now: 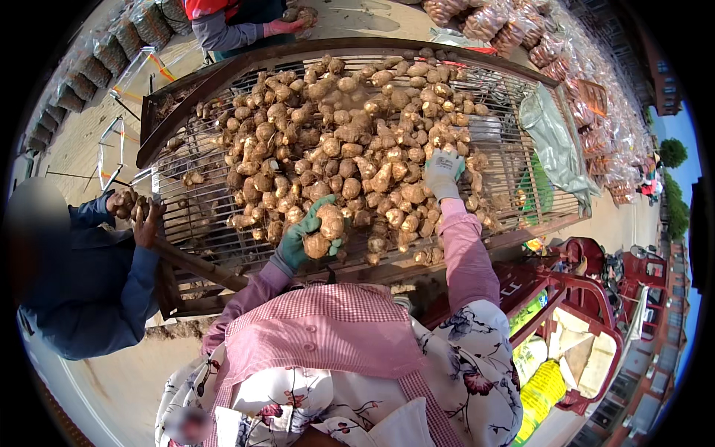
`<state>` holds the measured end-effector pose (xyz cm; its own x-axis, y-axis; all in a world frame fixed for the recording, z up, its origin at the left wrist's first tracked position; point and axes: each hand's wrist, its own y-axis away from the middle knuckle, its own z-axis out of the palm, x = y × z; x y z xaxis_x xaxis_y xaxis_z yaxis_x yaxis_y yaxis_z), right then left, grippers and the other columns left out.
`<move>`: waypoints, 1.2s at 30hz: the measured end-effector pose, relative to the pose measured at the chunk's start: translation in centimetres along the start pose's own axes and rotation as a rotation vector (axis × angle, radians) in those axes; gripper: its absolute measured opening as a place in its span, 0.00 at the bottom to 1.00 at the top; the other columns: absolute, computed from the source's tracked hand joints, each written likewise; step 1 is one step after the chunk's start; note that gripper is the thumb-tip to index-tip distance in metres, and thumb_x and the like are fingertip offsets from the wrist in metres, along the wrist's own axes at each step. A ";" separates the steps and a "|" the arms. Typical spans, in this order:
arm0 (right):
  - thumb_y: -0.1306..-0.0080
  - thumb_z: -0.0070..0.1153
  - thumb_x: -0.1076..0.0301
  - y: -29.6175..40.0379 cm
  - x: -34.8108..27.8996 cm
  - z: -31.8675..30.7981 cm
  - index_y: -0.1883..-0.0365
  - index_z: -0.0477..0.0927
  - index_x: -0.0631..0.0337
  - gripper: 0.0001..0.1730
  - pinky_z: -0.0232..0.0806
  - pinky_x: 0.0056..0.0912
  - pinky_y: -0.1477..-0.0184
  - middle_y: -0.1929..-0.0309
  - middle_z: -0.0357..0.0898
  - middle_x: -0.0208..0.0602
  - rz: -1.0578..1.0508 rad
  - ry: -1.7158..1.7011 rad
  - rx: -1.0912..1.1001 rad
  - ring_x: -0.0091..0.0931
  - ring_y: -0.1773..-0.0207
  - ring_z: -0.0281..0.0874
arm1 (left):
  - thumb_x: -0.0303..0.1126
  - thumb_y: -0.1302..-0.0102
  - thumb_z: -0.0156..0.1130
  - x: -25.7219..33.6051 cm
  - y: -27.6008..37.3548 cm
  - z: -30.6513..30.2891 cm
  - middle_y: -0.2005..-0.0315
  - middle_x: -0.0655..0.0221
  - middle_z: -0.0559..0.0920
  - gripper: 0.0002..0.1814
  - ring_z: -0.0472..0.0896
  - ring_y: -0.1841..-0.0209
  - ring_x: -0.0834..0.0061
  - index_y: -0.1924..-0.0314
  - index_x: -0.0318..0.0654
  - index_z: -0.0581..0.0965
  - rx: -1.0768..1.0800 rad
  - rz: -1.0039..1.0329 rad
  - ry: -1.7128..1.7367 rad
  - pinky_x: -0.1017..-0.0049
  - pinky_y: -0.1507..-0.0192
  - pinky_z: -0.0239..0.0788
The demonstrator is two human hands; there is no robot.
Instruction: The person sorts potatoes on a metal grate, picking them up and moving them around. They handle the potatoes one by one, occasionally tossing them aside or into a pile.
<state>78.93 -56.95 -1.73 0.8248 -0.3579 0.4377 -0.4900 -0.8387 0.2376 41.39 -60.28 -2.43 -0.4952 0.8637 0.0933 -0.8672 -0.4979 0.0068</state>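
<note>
A heap of brown taro corms (341, 151) lies on a slatted metal sorting rack (184, 223). My left hand (304, 234), in a green glove, holds some large taro corms (330, 222) above the rack's near edge. Further right and farther from me, my right hand (445, 170), in a grey and green glove, reaches onto the right part of the heap. Its fingertips touch a taro corm there; whether they grip it I cannot tell.
At the left, a co-worker in blue (106, 279) holds small corms; another person's pink-gloved hand (282, 26) holds corms beyond the rack. A pale green sack (550, 131) hangs over the right end. A red cargo tricycle (606, 335) stands near right. Filled sacks (117, 42) line the far left.
</note>
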 end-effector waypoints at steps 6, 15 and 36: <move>0.40 0.59 0.42 -6.8 1.3 3.0 0.42 0.70 0.61 0.37 0.60 0.49 0.48 0.45 0.71 0.43 0.108 0.000 -0.161 0.40 0.39 0.65 | 0.43 0.26 0.50 -1.4 -0.7 -0.5 0.47 0.46 0.75 0.31 0.80 0.53 0.50 0.27 0.47 0.57 0.120 0.060 0.106 0.54 0.60 0.80; 0.39 0.66 0.58 -4.7 5.8 9.3 0.27 0.56 0.61 0.47 0.49 0.46 0.27 0.27 0.57 0.49 -0.086 -1.680 0.357 0.39 0.24 0.51 | 0.45 0.29 0.58 -2.2 -5.6 -2.5 0.40 0.53 0.72 0.27 0.78 0.46 0.47 0.36 0.42 0.67 0.198 0.090 0.062 0.52 0.60 0.84; 0.40 0.66 0.56 9.9 1.0 -1.0 0.32 0.65 0.60 0.41 0.61 0.37 0.33 0.32 0.66 0.48 -0.928 -1.155 -0.587 0.37 0.32 0.67 | 0.39 0.22 0.37 -1.7 -7.8 -0.2 0.31 0.60 0.66 0.25 0.64 0.30 0.60 0.30 0.39 0.63 -0.613 -0.032 -1.727 0.63 0.29 0.51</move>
<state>74.67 -65.25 1.92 0.5134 -0.1697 -0.8412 0.4710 -0.7637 0.4416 49.00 -57.87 -2.81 -0.2232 -0.3620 0.9050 -0.9654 -0.0465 -0.2567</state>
